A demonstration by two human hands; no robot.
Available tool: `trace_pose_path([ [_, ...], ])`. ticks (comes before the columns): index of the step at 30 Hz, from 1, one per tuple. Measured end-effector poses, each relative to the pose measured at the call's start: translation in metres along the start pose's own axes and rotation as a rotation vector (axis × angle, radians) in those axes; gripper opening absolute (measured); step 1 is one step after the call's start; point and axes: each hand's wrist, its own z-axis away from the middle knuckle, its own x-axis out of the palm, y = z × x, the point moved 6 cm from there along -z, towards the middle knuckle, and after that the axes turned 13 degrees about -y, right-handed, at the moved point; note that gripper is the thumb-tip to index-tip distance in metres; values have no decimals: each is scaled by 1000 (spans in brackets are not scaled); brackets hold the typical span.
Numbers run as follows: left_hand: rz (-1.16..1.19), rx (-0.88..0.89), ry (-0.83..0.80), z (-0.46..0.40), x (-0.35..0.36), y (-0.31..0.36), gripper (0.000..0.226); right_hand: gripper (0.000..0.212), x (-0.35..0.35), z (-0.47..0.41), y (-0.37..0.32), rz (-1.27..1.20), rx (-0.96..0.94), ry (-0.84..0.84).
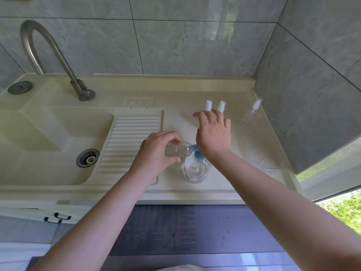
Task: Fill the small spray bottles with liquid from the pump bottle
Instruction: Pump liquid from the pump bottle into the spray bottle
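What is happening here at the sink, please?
A person stands at a counter beside a sink and fills a small spray bottle. The left hand holds the small clear bottle on its side, its mouth at the blue spout of the pump bottle. The right hand presses down on the pump with its fingers spread. Behind it, two white caps show, and a capped spray bottle stands near the wall.

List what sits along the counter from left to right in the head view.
Sink drain → faucet base → ribbed washboard → left hand gripping a small bottle → pump bottle → spray bottle by the wall.
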Motion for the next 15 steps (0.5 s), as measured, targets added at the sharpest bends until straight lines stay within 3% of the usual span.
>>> trace_pose_path([
  [3,5,-3,6,0,-1,-2,49,47,10,1,7,-79,47,-57],
  [9,4,0,8,-2,1,-1,49,54,-2,-2,4,-62,20,-14],
  [15,-5,-1,9,-1,1,-4,50,48,20,0,11,-141,68,-160],
])
